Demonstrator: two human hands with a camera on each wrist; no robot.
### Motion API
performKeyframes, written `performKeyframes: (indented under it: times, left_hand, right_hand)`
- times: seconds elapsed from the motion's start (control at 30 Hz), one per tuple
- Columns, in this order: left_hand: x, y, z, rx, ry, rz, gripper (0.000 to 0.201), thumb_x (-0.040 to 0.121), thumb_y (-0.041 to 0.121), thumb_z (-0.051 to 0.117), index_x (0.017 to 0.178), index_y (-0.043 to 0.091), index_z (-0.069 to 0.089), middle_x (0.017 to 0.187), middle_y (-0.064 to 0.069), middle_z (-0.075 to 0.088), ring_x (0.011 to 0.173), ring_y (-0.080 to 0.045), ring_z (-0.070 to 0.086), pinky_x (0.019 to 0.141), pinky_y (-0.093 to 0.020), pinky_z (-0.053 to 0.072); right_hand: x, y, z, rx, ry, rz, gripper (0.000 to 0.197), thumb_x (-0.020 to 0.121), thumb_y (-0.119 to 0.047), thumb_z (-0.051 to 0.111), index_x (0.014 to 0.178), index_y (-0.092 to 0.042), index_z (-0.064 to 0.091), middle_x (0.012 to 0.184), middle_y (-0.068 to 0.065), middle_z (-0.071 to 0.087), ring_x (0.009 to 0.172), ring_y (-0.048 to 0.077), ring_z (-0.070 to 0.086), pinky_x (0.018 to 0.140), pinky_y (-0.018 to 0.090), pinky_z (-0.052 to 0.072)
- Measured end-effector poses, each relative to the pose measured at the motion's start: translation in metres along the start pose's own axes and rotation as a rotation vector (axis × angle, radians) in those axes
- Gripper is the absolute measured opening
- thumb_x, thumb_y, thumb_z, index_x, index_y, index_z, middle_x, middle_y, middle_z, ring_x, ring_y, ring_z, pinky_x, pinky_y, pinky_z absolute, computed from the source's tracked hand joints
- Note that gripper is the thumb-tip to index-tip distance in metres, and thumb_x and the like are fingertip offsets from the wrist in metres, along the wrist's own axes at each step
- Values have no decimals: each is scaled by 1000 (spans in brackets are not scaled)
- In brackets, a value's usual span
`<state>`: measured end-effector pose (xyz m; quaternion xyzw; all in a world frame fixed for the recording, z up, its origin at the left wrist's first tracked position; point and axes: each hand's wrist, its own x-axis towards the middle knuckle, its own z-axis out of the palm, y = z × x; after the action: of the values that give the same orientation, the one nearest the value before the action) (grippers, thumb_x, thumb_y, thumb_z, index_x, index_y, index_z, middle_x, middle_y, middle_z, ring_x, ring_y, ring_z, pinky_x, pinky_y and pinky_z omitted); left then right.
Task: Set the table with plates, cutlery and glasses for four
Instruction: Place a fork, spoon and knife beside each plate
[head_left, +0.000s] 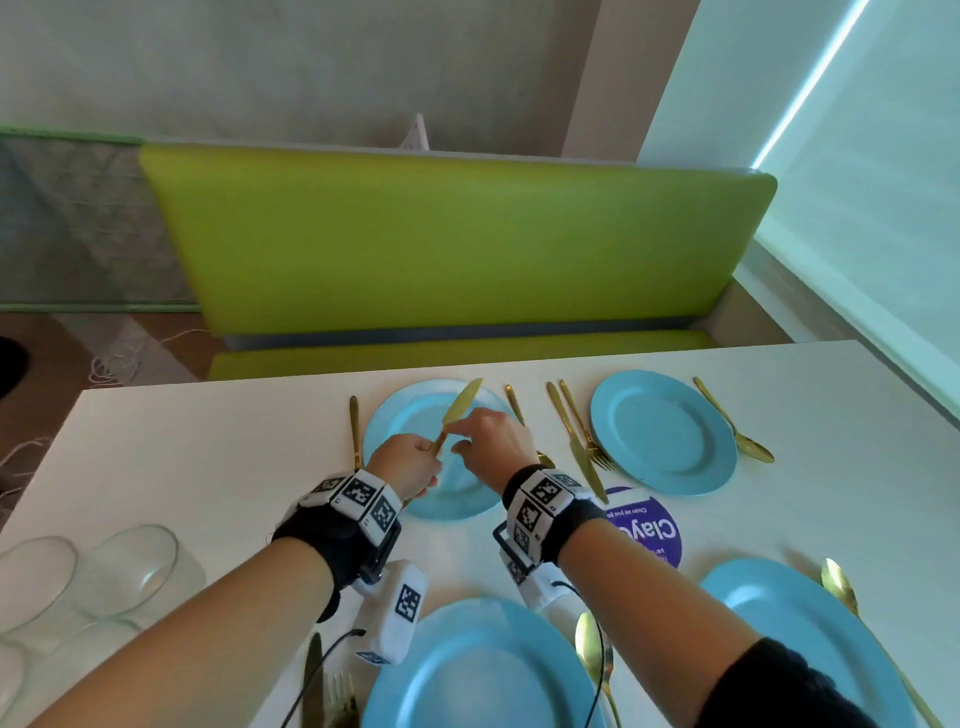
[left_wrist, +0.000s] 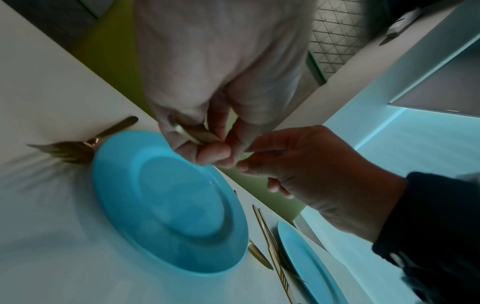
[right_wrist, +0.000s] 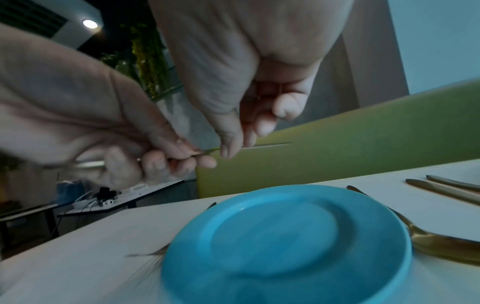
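Observation:
Both hands hold a gold knife (head_left: 460, 408) above the far-left blue plate (head_left: 415, 415). My left hand (head_left: 410, 462) grips its handle, fingers curled round it. My right hand (head_left: 485, 431) pinches the knife where the blade begins; the blade points away toward the bench. In the right wrist view the knife (right_wrist: 267, 145) shows edge-on past my right thumb (right_wrist: 230, 144), over the plate (right_wrist: 285, 242). A gold fork (head_left: 355, 431) lies left of this plate, a gold spoon (head_left: 514, 402) right of it, partly behind my right hand.
Three more blue plates are laid: far right (head_left: 662, 431), near middle (head_left: 478, 670), near right (head_left: 810, 634), each with gold cutlery beside it. Clear glasses (head_left: 130, 566) stand at the near left. A purple round sticker (head_left: 649, 525) lies mid-table. A green bench (head_left: 457, 244) runs behind the table.

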<state>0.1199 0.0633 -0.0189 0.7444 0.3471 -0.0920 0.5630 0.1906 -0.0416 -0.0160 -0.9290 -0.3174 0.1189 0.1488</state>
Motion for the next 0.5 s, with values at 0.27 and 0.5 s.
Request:
performKeyframes:
  times: [0.27, 0.5]
  left_hand:
    - [-51, -41, -58, 79, -118, 60, 14, 84, 3, 59, 96, 10, 58, 67, -4, 58, 58, -14, 55, 45, -17, 43]
    - [-83, -78, -117, 49, -135, 80, 34, 83, 6, 62, 116, 7, 55, 75, -5, 62, 60, -14, 59, 50, -20, 44]
  right_hand:
    - [-61, -70, 30, -83, 129, -157, 18, 80, -11, 61, 87, -14, 78, 85, 10, 69, 77, 31, 69, 58, 37, 54]
    - [-86, -133, 53, -208, 211, -286, 21, 50, -11, 86, 61, -24, 73, 58, -6, 62, 50, 17, 63, 33, 18, 42]
